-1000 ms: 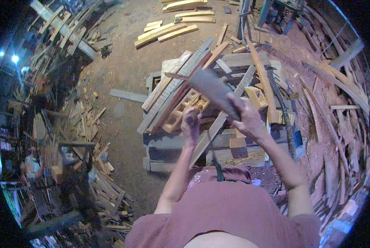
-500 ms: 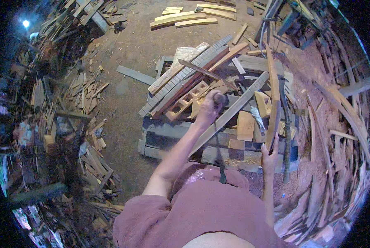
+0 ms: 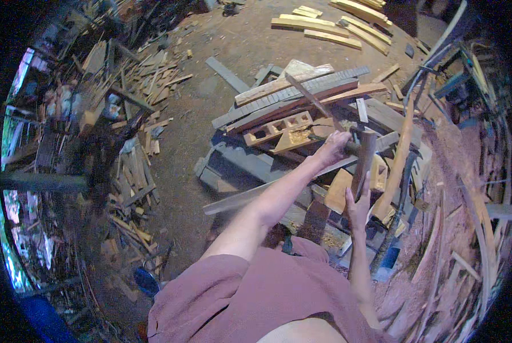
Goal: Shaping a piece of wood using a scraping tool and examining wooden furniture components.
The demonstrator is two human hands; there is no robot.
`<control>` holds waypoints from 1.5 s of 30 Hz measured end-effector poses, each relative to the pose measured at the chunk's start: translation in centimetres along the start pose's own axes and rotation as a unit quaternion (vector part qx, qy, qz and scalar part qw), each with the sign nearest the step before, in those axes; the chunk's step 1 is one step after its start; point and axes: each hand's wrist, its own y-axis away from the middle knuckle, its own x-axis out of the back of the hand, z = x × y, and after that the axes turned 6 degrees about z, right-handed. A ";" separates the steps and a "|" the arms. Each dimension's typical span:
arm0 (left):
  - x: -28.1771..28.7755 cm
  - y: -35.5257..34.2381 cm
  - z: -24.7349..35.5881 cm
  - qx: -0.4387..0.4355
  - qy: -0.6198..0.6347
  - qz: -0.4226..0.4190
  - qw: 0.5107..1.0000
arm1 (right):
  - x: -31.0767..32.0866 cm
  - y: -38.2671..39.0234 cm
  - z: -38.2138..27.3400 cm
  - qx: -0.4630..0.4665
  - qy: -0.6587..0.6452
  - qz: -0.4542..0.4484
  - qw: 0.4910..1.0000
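Over the middle of a low work stand piled with wood, my left hand (image 3: 334,147) is closed around a dark, rounded piece (image 3: 352,148) whose kind I cannot make out. Just right of it, my right hand (image 3: 359,207) has its fingers around the lower end of a brown length of wood (image 3: 363,163). That wood stands tilted upward, its top close beside the dark piece; I cannot tell whether they touch. A pale block with square hollows (image 3: 279,128) lies left of my left hand. Beneath the brown wood sits a light wooden block (image 3: 339,190).
Long grey and reddish boards (image 3: 290,100) lie stacked across the far side of the stand (image 3: 244,163). A long curved plank (image 3: 402,154) leans at right. Yellow planks (image 3: 319,26) rest on the dirt floor beyond. Scrap wood (image 3: 133,177) heaps up at left.
My left hand has moved right, toward my right hand. The brown wood in my right hand has swung left, nearer the left hand. The whole view has turned.
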 end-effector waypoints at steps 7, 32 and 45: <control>0.1 -0.4 -0.6 -0.001 -0.016 0.024 1.000 | 3.2 -1.7 1.4 0.002 -0.414 0.174 0.894; -1.1 -0.7 0.3 -0.007 -0.073 0.168 0.983 | 2.6 -0.6 5.1 0.013 -0.113 0.151 0.982; 7.0 1.3 -0.4 0.240 0.187 0.493 0.815 | 2.4 0.0 -4.5 0.087 -0.017 0.014 0.996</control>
